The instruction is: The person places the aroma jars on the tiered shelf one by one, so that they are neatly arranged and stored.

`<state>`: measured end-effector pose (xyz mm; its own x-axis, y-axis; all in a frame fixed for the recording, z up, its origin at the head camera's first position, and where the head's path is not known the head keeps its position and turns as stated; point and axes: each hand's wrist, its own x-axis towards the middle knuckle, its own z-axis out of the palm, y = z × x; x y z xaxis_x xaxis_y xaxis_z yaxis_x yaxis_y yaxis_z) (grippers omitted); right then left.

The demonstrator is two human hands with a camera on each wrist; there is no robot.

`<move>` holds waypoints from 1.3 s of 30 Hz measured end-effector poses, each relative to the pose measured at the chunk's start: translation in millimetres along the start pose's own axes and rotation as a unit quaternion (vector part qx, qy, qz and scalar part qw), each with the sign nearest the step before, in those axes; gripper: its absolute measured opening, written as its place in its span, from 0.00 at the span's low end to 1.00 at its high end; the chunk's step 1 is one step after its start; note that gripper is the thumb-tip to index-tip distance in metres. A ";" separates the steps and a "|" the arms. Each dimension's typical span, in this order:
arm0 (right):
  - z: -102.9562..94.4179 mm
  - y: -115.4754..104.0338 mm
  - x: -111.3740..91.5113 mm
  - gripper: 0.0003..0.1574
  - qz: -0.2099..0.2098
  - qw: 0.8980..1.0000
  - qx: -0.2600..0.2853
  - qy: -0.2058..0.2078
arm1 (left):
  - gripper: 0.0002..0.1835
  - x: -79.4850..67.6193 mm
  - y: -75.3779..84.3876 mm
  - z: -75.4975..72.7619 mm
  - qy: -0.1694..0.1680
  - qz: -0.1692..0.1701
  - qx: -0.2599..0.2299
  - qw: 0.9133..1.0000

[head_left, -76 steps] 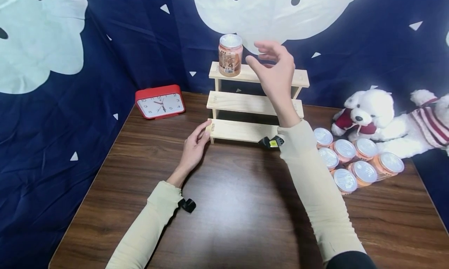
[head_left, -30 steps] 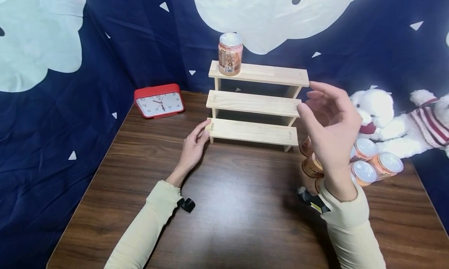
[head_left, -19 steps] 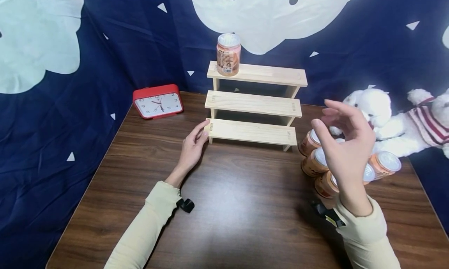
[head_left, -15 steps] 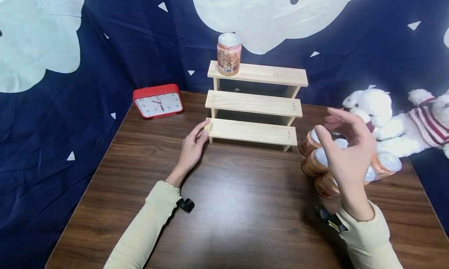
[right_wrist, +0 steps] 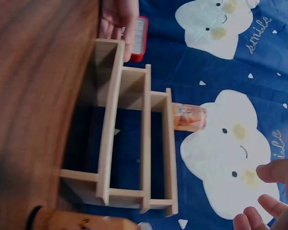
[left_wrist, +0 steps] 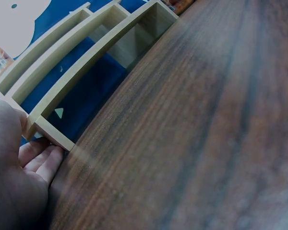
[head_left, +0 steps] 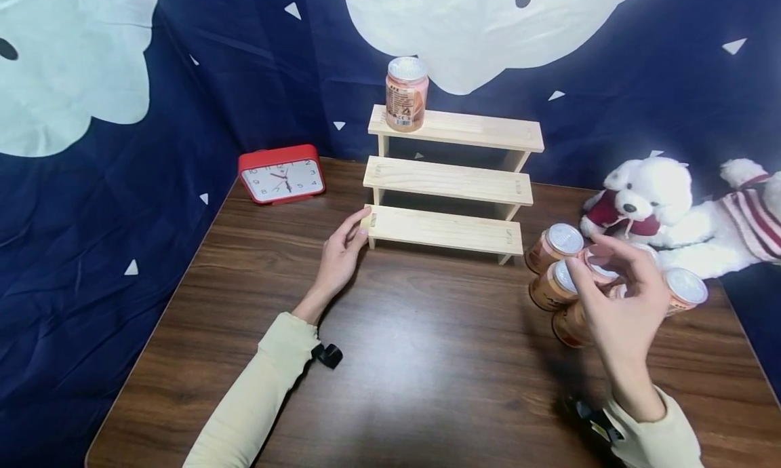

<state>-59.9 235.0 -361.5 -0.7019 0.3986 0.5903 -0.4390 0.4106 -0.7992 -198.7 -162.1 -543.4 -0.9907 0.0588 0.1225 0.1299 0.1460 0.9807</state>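
A three-step wooden shelf (head_left: 448, 230) stands at the back of the table. My left hand (head_left: 338, 258) grips the left end of its lowest step, thumb at the front edge; the left wrist view shows the other fingers against the end leg. One clear jar (head_left: 407, 105) with orange contents and a pale ridged lid stands upright on the left end of the top step. To the right, my right hand (head_left: 631, 308) is over a cluster of similar jars (head_left: 552, 288), thumb and fingers spread in a curve, hiding some of them. Nothing shows between its fingers in the right wrist view.
A red alarm clock (head_left: 282, 175) stands left of the shelf. White plush dogs (head_left: 662, 186), one in a striped top, lie behind the jars at the right. A dark blue cloth (head_left: 293, 68) with white clouds hangs behind the brown wooden table (head_left: 403, 386).
My right hand has moved from beside the top-step jar, rightward and down over the jar cluster. My left hand has kept its place at the shelf end.
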 end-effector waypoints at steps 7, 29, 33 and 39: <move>-10.3 10.6 -13.0 0.26 0.009 0.999 -0.031 0.017 | 0.22 -1.0 0.9 -0.7 0.003 0.005 -0.003 1.000; -45.5 39.3 -39.6 0.33 0.038 0.989 -0.141 0.027 | 0.22 0.4 0.9 0.9 0.002 0.002 0.001 1.000; -55.4 48.0 -47.1 0.33 0.050 0.986 -0.161 0.013 | 0.22 -0.4 1.2 0.7 0.002 -0.001 0.002 1.000; -60.2 51.2 -55.3 0.34 0.050 0.983 -0.175 0.014 | 0.22 -1.3 2.6 1.1 0.003 -0.004 0.003 1.000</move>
<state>-9.8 283.3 -428.2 -0.7136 0.4721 0.5177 -0.1449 0.6235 -0.7683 -197.1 -160.6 -541.2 -0.9918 0.0524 0.1163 0.1230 0.1524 0.9806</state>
